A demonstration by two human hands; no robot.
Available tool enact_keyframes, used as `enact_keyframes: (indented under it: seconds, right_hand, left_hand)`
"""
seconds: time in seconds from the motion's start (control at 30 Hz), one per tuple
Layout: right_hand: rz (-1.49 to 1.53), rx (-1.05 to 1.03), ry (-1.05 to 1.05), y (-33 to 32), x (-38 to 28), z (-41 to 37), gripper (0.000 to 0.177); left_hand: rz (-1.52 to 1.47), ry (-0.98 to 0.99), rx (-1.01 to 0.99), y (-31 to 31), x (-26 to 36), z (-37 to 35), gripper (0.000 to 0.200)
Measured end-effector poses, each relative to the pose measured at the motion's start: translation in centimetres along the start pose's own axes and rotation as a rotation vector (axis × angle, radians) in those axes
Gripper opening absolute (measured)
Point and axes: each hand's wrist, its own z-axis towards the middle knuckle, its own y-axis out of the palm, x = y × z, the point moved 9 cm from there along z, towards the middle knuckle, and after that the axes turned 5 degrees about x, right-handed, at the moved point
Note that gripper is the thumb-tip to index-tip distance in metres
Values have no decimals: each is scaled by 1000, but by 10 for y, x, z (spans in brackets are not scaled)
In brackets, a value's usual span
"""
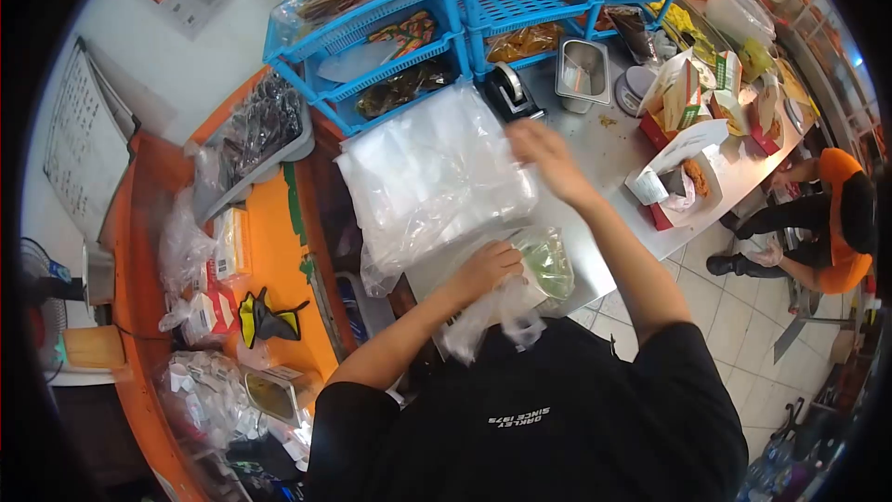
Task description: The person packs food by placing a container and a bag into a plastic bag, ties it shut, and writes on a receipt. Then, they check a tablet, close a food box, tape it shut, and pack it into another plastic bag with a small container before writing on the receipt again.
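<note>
The left hand [491, 270] has a closed grip on the loose, crumpled upper part of a clear plastic bag [550, 270], apparently pinching it so that the mouth stays gathered over the green and white contents. The bag sits at the near edge of the surface [618, 144], close against the person's body, where it is likely easier to steady. The right hand [548, 153] is farther out, its fingers at the near side of a black tape dispenser [509, 93]; it is blurred, so whether its grip is open or closed I cannot tell. Between the hands and to the left, a flat stack of clear bags [418, 167] spreads over the surface, seemingly kept within easy reach. Beyond the dispenser, to its right, stands a metal container [583, 85]; blue racks [534, 14] line the far side, their tiers keeping packets apart and off the surface. To the right, an open food box [692, 141] has its flap raised, leaving browned food exposed. Farther right, away from the surface, another person [841, 214] in orange bends forward.
</note>
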Motion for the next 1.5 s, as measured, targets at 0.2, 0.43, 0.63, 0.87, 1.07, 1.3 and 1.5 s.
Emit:
enact_keyframes:
  seconds: [0.2, 0.43, 0.63, 0.87, 1.07, 1.3, 1.5]
  right_hand:
    - [-411, 363, -565, -74, -30, -150, 41]
    - [-376, 371, -837, -6, -62, -131, 78]
    - [-12, 199, -498, 13, -10, -118, 67]
    - [403, -134, -8, 82, 40, -99, 54]
    - [493, -449, 273, 135, 58, -95, 45]
    - [-591, -293, 73, -24, 75, -3, 21]
    - [-1153, 850, -352, -161, 25, 137, 13]
  left_hand:
    - [-140, -223, -167, -67, 6, 58, 15]
    - [-574, -761, 754, -191, 44, 114, 39]
    - [193, -764, 135, -210, 69, 111, 37]
    - [-415, -1492, 182, -145, 21, -3, 38]
    - [641, -683, 55, -196, 35, 24, 21]
    - [788, -712, 129, -188, 34, -2, 24]
    - [594, -740, 289, -116, 9, -62, 26]
